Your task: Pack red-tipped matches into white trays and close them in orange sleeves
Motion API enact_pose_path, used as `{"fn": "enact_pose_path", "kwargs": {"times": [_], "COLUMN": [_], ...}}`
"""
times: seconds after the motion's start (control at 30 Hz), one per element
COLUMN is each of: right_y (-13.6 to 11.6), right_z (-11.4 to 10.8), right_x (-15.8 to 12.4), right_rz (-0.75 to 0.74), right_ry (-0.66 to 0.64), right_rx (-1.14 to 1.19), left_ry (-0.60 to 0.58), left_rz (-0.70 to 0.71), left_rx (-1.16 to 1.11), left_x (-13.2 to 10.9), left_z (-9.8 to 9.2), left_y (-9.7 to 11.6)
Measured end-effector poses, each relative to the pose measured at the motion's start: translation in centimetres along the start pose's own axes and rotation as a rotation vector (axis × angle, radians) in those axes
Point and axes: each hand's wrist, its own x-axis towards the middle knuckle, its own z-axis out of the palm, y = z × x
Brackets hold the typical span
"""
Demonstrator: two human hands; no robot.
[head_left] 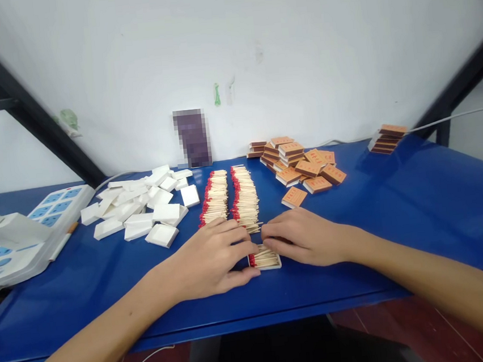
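The step in hand looks like settling matches in a small white matchbox tray [271,268], which lies on the blue bench [356,215] near its front edge, just in front of two long rows of loose matches, the left row [215,198] and the right row [245,197]. The left hand [225,256] clamps the tray's left end, thumb at the near corner and fingers at the far side; that grip should stay light, since thin card walls would probably bow under a hard pinch. The right hand [300,235] has its fingers curled and gathered over the tray's far right corner, touching or nearly touching the matches inside [264,257]; whether a stick is pinched there I cannot tell. The red heads in the tray lie at the left end, as they do in both rows, so any added stick is best laid the same way round. Good practice here is to press with flat fingertips, nudge crossed sticks parallel, and keep every stick below the rim so that nothing snags. A few sticks jut out at the near end of the right row, close to the right fingertips, so a sweeping wrist could scatter them; small finger movements suit this spot better.
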Motion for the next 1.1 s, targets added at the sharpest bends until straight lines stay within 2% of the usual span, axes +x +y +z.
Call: {"fn": "enact_pose_path", "kwargs": {"times": [0.27, 0.6, 0.73, 0.9, 1.1], "right_y": [-0.1, -0.2, -0.1, 0.5, 0.8], "right_z": [0.1, 0.0, -0.1, 0.4, 0.6], "right_x": [0.0, 0.1, 0.2, 0.2, 0.3], "right_rz": [0.017, 0.013, 0.04, 0.1, 0.089], "right_ry": [-0.004, -0.006, 0.043, 0.119, 0.118], "right_rx": [0.009, 0.001, -0.045, -0.084, -0.067], "left_ry": [-0.049, -0.032, -0.042, 0.024, 0.053], "left_rz": [0.026, 0.007, -0.003, -0.029, -0.1], "left_rx": [0.034, 0.014, 0.002, 0.007, 0.048], "left_x": [0.0, 0.0, -0.1, -0.2, -0.2], "left_z": [-0.3, -0.2, -0.5, -0.9, -1.2], "left_y": [0.0, 0.0, -0.1, -0.1, -0.6]}}
